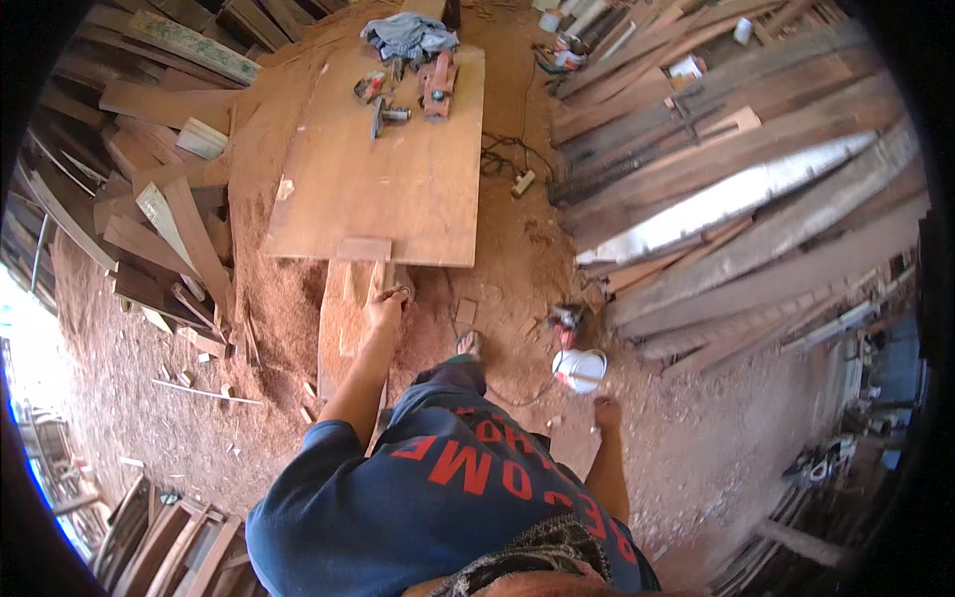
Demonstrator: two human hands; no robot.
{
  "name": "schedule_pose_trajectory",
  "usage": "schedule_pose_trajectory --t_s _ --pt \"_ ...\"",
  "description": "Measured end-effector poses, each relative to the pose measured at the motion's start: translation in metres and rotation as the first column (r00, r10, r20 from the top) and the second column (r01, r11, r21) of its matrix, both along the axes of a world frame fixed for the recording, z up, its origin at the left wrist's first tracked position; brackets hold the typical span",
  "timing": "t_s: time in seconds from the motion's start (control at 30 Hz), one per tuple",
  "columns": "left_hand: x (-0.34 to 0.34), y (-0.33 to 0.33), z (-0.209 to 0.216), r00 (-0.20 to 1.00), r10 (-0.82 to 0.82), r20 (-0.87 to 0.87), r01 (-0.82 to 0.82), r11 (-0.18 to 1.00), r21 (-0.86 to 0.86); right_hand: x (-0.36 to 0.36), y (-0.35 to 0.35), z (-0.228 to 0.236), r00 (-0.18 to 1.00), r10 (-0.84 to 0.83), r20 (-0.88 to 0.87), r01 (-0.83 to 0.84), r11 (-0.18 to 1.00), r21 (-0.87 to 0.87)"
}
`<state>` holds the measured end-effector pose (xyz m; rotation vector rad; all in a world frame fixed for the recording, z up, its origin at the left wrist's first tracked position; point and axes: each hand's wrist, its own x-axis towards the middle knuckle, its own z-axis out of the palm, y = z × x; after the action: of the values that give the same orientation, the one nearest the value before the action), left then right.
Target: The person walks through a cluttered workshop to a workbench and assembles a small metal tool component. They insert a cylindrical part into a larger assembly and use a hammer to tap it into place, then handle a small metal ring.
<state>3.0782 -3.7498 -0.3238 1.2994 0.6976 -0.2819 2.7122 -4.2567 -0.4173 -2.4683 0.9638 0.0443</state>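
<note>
My left hand reaches forward to the near end of a plywood-topped bench. Its fingers are curled closed beside a pale wooden piece; what lies in them, if anything, is too small to make out. A short brown wood block lies at the edge of the plywood sheet, just ahead of that hand. My right hand hangs low at my right side, next to a white bucket on the ground. Its fingers are too blurred to read, and I see nothing in it.
On the plywood's far end lie a grey cloth, a reddish plane-like tool and a dark metal tool. A red power tool stands by the bucket. Cords trail right of the bench. Stacked planks line both sides; sawdust covers the ground.
</note>
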Motion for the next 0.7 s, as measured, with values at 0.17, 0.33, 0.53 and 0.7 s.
schedule_pose_trajectory --t_s 0.17,0.33,0.53,0.7 --pt "0.117 -0.050 0.005 0.986 0.168 0.002 -0.168 0.985 -0.030 0.066 -0.022 -0.022 0.971 -0.069 -0.229 0.157 0.907 0.391" --pt "0.221 -0.083 -0.002 0.933 0.359 -0.012 -0.358 0.928 -0.102 0.174 -0.072 0.026 0.936 -0.044 -0.350 0.224 0.841 0.492" --pt "0.380 -0.108 -0.042 0.858 0.503 0.103 -0.505 0.863 -0.004 0.341 -0.174 0.054 0.874 0.140 -0.464 0.088 0.896 0.436" --pt "0.486 -0.142 -0.042 0.752 0.652 0.096 -0.656 0.755 0.013 0.456 -0.323 0.032 0.866 0.471 -0.168 -0.427 0.871 0.244"
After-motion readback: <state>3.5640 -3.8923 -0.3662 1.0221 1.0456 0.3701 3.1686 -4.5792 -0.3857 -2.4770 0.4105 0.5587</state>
